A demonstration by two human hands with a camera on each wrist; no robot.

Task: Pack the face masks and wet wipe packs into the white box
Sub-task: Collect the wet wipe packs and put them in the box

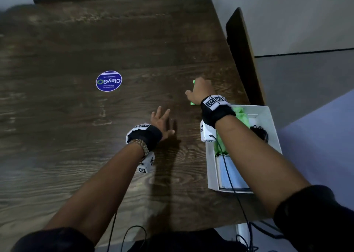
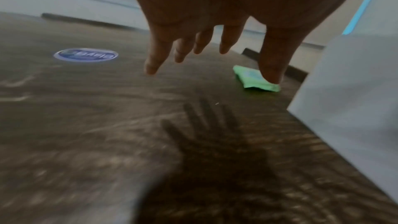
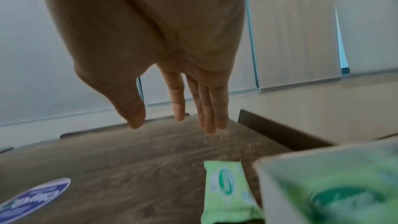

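Over on the left of the wooden table point(image 1: 57, 117) sits a round blue sticker point(image 1: 108, 81), stuck flat on the top and well apart from everything else. Moving right, the left hand point(image 1: 160, 122) hovers palm down just above the table near its middle, fingers straight and spread, holding nothing; its shadow falls on the wood beneath it. Further right, the right hand point(image 1: 199, 91) reaches over a green wet wipe pack point(image 3: 229, 192) that lies flat on the table, just beside the far left corner of the white box point(image 1: 211, 167). From the wrist view its fingers point(image 3: 206, 108) are straight and close together, thumb held apart, above the table with nothing gripped; whether the hand touches the pack cannot be told from the head view, which shows only green edges poking out from under it. At the right edge of the table stands the white box, open on top. Inside it, green wet wipe packs point(image 1: 240, 115) fill the far part, a black face mask point(image 1: 259, 133) with its loops lies against the right wall, and pale blue face masks point(image 1: 232, 175) are stacked at the near end
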